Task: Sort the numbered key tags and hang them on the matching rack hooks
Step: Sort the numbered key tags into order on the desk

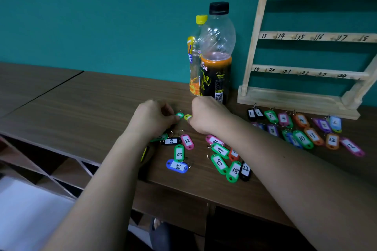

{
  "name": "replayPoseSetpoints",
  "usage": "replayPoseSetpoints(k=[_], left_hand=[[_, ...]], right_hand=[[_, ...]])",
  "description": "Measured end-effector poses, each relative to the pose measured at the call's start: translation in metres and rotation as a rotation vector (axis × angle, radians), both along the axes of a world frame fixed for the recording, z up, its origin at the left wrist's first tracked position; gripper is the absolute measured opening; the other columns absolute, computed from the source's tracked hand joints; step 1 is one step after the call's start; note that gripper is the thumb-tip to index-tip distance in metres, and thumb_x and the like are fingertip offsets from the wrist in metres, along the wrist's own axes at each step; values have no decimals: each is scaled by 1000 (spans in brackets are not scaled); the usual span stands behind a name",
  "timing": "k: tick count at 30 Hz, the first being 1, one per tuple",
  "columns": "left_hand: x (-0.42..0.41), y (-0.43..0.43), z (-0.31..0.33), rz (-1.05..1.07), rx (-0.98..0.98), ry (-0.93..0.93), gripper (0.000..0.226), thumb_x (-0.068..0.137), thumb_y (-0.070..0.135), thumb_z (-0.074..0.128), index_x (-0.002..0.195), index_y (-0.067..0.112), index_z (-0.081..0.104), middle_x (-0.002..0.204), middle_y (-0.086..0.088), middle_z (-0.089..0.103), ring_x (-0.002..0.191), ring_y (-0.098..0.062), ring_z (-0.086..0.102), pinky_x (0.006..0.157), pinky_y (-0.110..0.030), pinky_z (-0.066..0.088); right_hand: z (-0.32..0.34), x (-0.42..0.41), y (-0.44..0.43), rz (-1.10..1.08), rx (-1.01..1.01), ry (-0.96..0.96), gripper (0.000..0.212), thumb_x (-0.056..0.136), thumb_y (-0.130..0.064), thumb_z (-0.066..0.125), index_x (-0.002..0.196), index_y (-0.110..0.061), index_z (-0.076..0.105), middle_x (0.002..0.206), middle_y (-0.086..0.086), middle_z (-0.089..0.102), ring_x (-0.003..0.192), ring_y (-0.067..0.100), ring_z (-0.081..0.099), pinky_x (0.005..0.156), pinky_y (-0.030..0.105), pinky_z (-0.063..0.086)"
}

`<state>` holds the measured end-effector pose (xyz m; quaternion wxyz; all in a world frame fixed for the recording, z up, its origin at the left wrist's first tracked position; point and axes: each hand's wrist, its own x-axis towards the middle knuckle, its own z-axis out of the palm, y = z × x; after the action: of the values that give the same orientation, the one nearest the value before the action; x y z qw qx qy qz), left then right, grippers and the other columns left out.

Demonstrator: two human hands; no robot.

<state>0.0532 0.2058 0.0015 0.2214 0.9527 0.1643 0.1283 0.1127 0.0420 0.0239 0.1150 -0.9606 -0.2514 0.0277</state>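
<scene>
**Operator:** Head view. What is the state of the hands?

**Inspector:** The left hand has its fingers curled and pinches a green key tag. The right hand is curled the same way and pinches a yellow key tag. The two tags sit just beside each other between the hands, over the worktop.

**Operator:** Where are the remaining tags?

**Inspector:** The sorted rows of tags lie on the worktop just in front of the rack base; the numbers 1 to 12 can be read on them. The loose group of tags lies near the front edge, between and partly under the forearms, with 18, 19 and 22 readable.

**Operator:** And the rack?

**Inspector:** The wooden rack stands at the back right against the teal wall. Its rails carry handwritten numbers beside small hooks.

**Operator:** Any other items?

**Inspector:** The black-capped bottle stands just left of the rack. The yellow-capped bottle is partly hidden behind it.
</scene>
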Motion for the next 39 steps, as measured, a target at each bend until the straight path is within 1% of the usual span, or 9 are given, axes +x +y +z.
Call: replayPoseSetpoints(k=[6,10,13,17,20,24,30,34,39], left_hand=[[-1,3,0,5,-7,19,10,88,38,81,85,30,75,91,11,69,92,-10,62,61,-18,39],[-4,4,0,-15,4,-2,8,89,34,78,83,32,73,91,12,69,92,-10,63,62,-18,39],[-11,-1,6,-65,-61,-109,9,94,29,71,88,35,74,95,14,70,88,-5,63,66,-21,43],[-26,-16,23,-185,-276,-213,13,99,36,66,90,35,77,85,19,74,80,-2,65,71,-24,47],[-38,-34,34,-311,-321,-181,27,99,50,66,88,27,77,67,7,62,61,-4,49,61,-26,39],[-50,-57,42,-428,-352,-161,21,96,41,75,83,24,79,61,15,61,58,0,49,57,-15,36],[-54,-82,39,-475,-579,-81,23,94,41,76,87,19,81,82,-11,74,69,-20,55,63,-35,45],[-52,-101,38,-473,-554,-81,25,95,41,75,88,17,81,84,-12,75,62,-5,53,56,-17,41],[-45,-127,30,-493,-492,-91,24,95,46,73,88,24,80,82,-5,75,84,-32,68,76,-45,54]], right_hand=[[3,-1,4,31,-103,51,26,100,-12,66,80,-13,49,95,8,56,94,32,57,78,37,45],[3,-1,-3,78,64,51,8,100,-14,68,97,-21,65,106,2,67,103,29,64,92,42,54],[11,4,-21,128,372,134,10,98,-20,75,93,-29,72,93,-9,72,82,16,71,71,34,59],[28,7,-52,225,512,179,6,95,-25,80,98,-29,82,85,-11,76,81,3,71,77,25,56],[36,3,-76,304,529,227,10,97,-22,78,105,-25,83,86,-10,76,80,-2,69,74,16,52],[39,-9,-104,304,631,325,12,99,-21,76,111,-20,78,92,4,79,84,18,76,74,30,58],[35,-27,-150,176,824,506,18,107,-19,62,115,-10,75,93,11,80,78,19,74,68,30,54],[25,-30,-169,165,814,474,14,97,-18,77,110,-12,76,93,8,81,82,19,75,74,35,55],[24,-28,-184,116,839,342,8,96,-21,79,104,-18,79,94,8,78,81,21,73,74,32,56]])
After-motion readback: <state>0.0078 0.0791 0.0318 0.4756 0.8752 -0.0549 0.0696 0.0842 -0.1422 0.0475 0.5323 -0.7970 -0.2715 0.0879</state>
